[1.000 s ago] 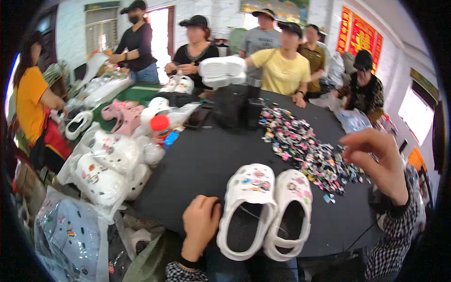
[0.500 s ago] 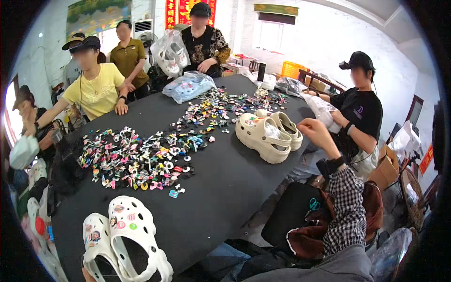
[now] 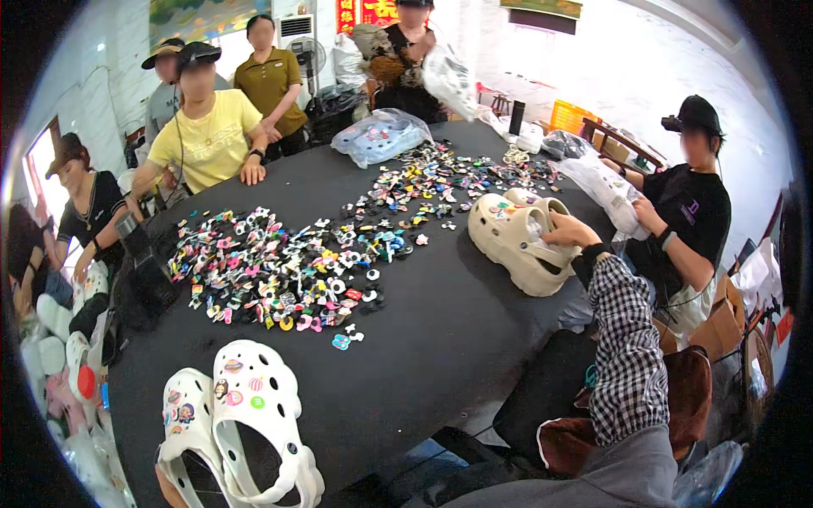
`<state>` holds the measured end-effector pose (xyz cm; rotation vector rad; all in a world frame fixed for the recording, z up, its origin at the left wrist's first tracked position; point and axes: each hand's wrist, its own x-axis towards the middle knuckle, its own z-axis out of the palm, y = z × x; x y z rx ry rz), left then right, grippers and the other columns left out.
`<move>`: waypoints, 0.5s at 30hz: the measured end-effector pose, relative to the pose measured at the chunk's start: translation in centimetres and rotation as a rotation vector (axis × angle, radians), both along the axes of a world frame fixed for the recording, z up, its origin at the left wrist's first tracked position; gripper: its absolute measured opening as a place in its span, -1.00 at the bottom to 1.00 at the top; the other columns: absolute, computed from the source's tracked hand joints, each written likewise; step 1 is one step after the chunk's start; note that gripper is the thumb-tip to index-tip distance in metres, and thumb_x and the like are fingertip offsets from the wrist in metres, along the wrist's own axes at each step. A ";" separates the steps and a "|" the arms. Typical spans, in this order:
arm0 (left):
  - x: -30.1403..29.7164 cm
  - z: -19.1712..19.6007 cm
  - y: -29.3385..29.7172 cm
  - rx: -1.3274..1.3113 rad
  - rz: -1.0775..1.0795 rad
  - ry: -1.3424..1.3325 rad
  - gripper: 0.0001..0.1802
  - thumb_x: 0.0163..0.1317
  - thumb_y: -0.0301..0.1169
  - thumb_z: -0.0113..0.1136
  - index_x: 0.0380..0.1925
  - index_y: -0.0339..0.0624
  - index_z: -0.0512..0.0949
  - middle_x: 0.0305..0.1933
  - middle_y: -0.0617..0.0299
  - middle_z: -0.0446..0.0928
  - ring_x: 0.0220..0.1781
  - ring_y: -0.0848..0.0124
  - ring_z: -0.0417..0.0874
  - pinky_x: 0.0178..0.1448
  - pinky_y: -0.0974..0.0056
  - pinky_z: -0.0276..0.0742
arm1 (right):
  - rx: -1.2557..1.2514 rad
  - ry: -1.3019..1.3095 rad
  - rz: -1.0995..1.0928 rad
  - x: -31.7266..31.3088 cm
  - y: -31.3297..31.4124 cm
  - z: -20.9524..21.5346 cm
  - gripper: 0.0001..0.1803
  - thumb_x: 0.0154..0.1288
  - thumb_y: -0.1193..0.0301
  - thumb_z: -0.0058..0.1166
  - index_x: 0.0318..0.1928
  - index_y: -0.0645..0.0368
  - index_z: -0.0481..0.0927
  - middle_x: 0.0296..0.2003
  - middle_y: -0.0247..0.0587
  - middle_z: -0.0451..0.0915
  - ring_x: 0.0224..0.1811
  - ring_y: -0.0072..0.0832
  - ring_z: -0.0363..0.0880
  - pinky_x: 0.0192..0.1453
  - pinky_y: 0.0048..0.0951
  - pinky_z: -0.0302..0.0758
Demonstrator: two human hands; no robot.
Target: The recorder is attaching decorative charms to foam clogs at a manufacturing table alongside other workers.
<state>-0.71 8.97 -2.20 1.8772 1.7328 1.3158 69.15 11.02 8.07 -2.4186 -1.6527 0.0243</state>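
Note:
A pair of beige clogs (image 3: 508, 241) with charms on the toes sits at the table's right side. My right hand (image 3: 572, 231) is closed on the rear clog opening, its fingers partly inside, beside some white stuffing. At the lower left, a pair of white clogs (image 3: 254, 406) is held toes up, decorated with colourful charms. Only a sliver of my left hand (image 3: 166, 486) shows at the outer edge of that pair, gripping it; most of its fingers are hidden. Heaps of small colourful shoe charms (image 3: 279, 271) lie between the two pairs.
The black table (image 3: 406, 364) also bears a bagged light-blue pair of clogs (image 3: 381, 137). Several people stand around it; one at the right (image 3: 677, 203) handles a plastic bag. More clogs (image 3: 80, 356) are piled at the left. A brown cloth (image 3: 686, 398) lies by my right arm.
My right hand has come down from the air onto the beige clogs and taken hold. The view has shifted left. Across the table, a person has swung a bag of clogs to the right.

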 end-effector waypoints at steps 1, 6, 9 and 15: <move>-0.6 -0.2 -0.3 -0.008 0.025 0.004 -0.89 0.27 -0.49 0.04 -0.45 -0.23 0.43 -0.43 0.12 0.41 -0.34 0.39 0.45 -0.23 0.24 0.41 | 0.091 -0.023 0.028 -1.0 0.4 -0.7 -0.50 0.07 0.18 0.21 -0.01 0.19 0.57 -0.18 0.11 0.66 -0.09 -0.10 0.64 0.02 -0.20 0.52; -7.6 -1.4 -5.5 -0.059 0.283 0.027 -0.89 0.26 -0.49 0.05 -0.45 -0.23 0.44 -0.43 0.12 0.42 -0.34 0.37 0.47 -0.23 0.23 0.42 | 0.333 0.043 0.094 -3.4 0.1 -1.9 -0.55 0.09 0.31 0.07 0.02 0.19 0.62 -0.15 0.19 0.65 -0.08 -0.04 0.63 0.04 -0.19 0.50; -10.9 0.5 -11.4 -0.111 0.437 0.012 -0.85 0.36 -0.36 0.05 -0.26 -0.22 0.52 -0.33 0.18 0.53 -0.27 0.37 0.60 -0.16 0.20 0.51 | 0.418 0.316 0.175 -1.8 -3.5 -0.5 -0.56 0.33 0.39 -0.09 0.15 0.34 0.53 0.06 -0.08 0.62 0.12 -0.30 0.54 0.24 -0.35 0.39; -10.4 0.8 -10.5 0.097 0.408 0.213 -0.85 0.11 -0.45 0.27 -0.28 -0.15 0.61 -0.34 0.11 0.51 -0.27 0.11 0.60 -0.21 0.11 0.50 | 0.425 0.651 0.566 -1.5 4.9 -1.3 -0.41 0.27 0.39 -0.07 0.29 0.39 0.36 0.22 0.02 0.45 0.28 -0.29 0.39 0.35 -0.37 0.28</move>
